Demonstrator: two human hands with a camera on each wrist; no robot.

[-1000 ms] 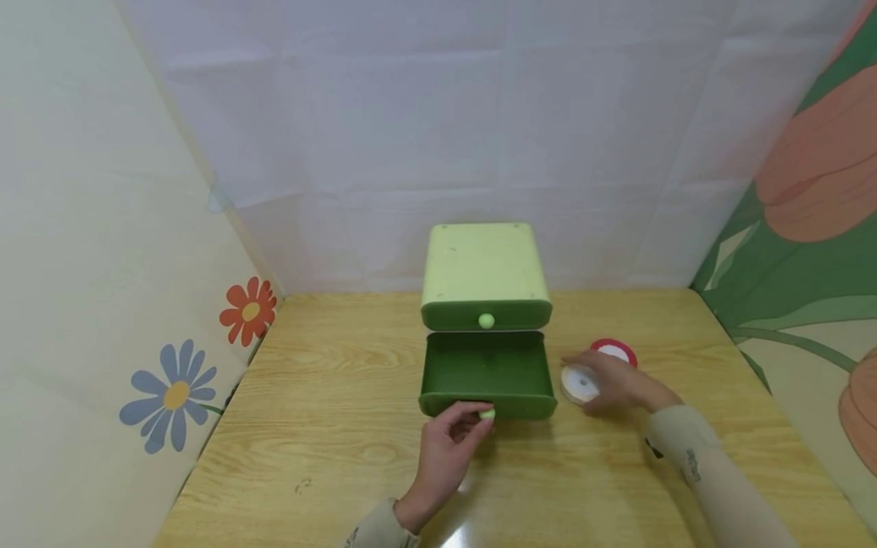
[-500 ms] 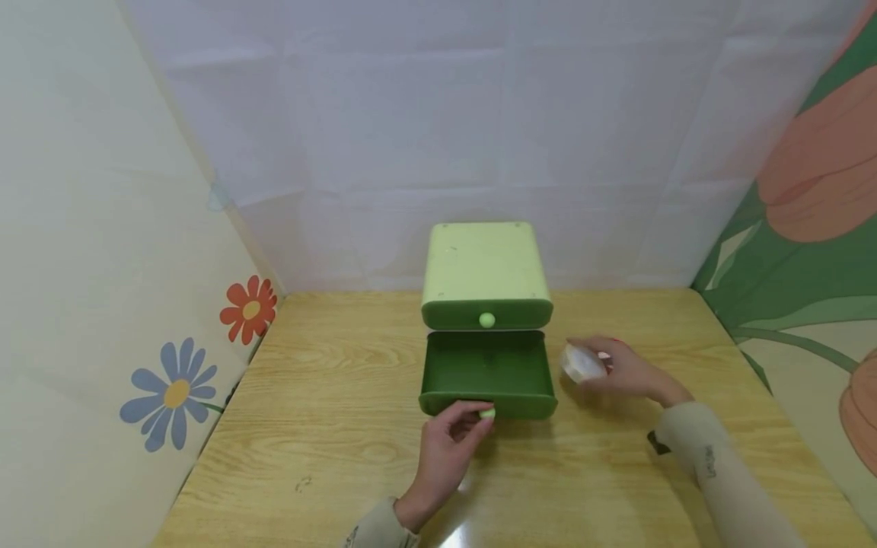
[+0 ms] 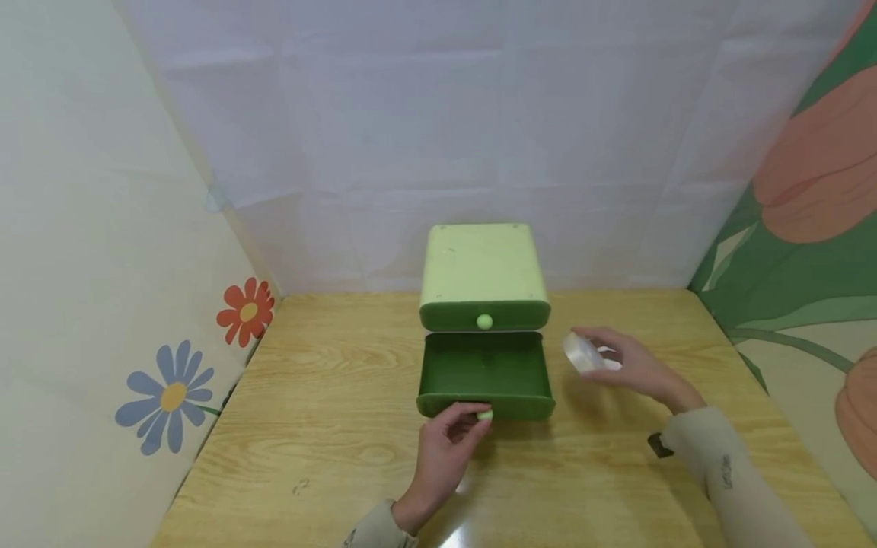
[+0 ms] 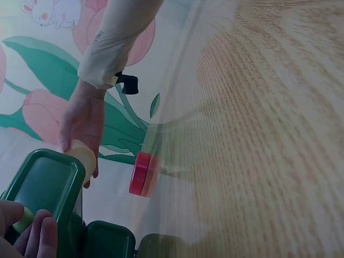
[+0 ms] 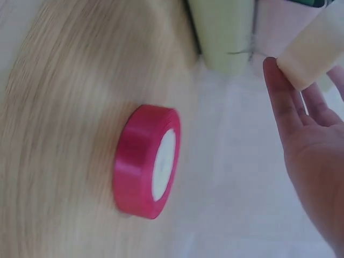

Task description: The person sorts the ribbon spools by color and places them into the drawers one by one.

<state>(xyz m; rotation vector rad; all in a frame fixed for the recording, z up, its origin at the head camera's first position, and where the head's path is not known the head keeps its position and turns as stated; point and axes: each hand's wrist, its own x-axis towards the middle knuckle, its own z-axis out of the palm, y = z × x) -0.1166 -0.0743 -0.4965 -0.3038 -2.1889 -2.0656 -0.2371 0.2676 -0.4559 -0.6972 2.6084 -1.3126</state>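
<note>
My left hand [image 3: 444, 449] pinches the light green knob [image 3: 485, 415] of the pulled-out lower drawer [image 3: 432, 403]. This drawer is dark green, and nothing shows inside it in the head view. To its right, my right hand [image 3: 633, 369] grips a cream-white roll of ribbon [image 3: 581, 355], tilted and raised off the table. In the right wrist view, fingers and thumb hold the cream roll [image 5: 314, 51] by its sides. Below that hand a red roll of ribbon [image 5: 142, 161] with a white core lies on the table; the hand mostly hides it in the head view.
The small cabinet [image 3: 483, 262] has a pale green top and a shut upper drawer [image 3: 452, 315] with a round knob. It stands on a wood-grain table [image 3: 329, 396] near the white back sheet [image 3: 384, 152]. Flower-printed panels [image 3: 815, 251] flank the table.
My right hand has picked up the cream ribbon roll from the table, lifting and tilting it. My left hand stays on the drawer knob, and the drawer has not moved.
</note>
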